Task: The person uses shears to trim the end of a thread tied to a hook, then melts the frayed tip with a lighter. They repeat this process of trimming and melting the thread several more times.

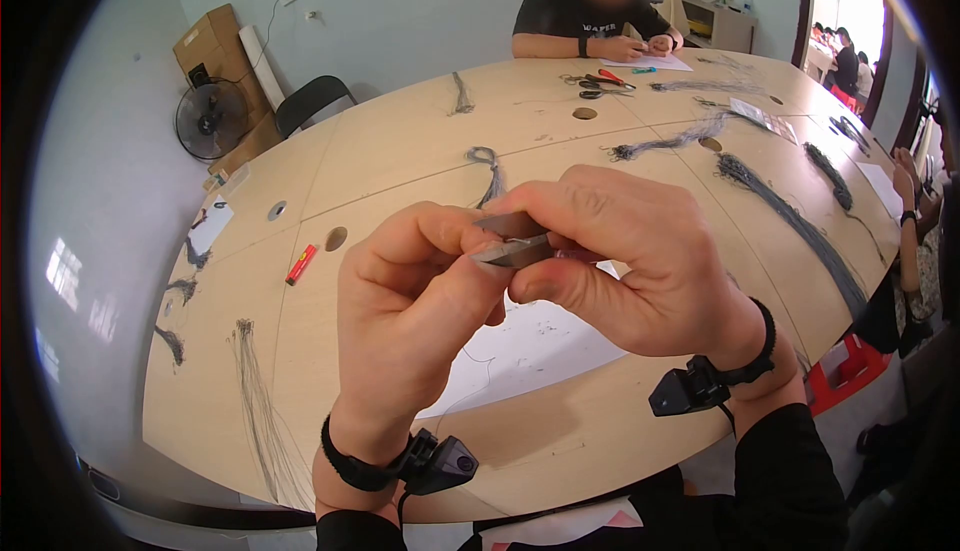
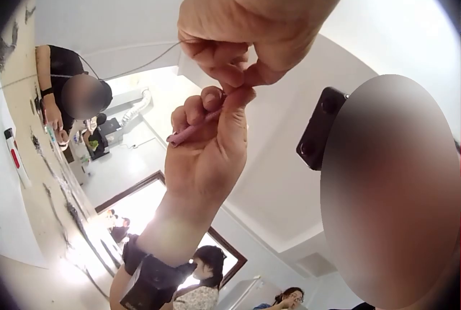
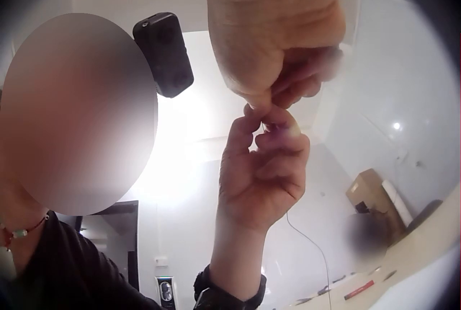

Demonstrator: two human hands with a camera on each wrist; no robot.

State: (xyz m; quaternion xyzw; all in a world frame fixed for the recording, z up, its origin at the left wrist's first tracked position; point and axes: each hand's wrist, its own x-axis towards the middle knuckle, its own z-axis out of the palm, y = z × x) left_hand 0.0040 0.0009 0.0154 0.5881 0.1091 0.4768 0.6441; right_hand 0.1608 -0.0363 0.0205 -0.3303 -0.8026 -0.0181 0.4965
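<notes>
Both hands meet above the white paper (image 1: 550,361) in the head view. The right hand (image 1: 640,261) grips a small grey metal tool (image 1: 525,251) with two flat, broad blades. The left hand (image 1: 410,321) pinches at the blades' tips, thumb and index finger close together; what lies between these fingertips is too small to tell. In the left wrist view a pink handle (image 2: 189,131) lies in the curled fingers of the right hand (image 2: 205,151). From the left hand (image 2: 252,29) a thin grey line (image 2: 148,63) runs out to the side.
Bundles of grey line (image 1: 790,221) with small dark pieces lie about the table (image 1: 400,171), some at left (image 1: 255,401). A red lighter-like object (image 1: 300,265) is left of the hands, scissors (image 1: 590,86) at the back. A person (image 1: 590,16) sits opposite; a red stool (image 1: 848,371) stands right.
</notes>
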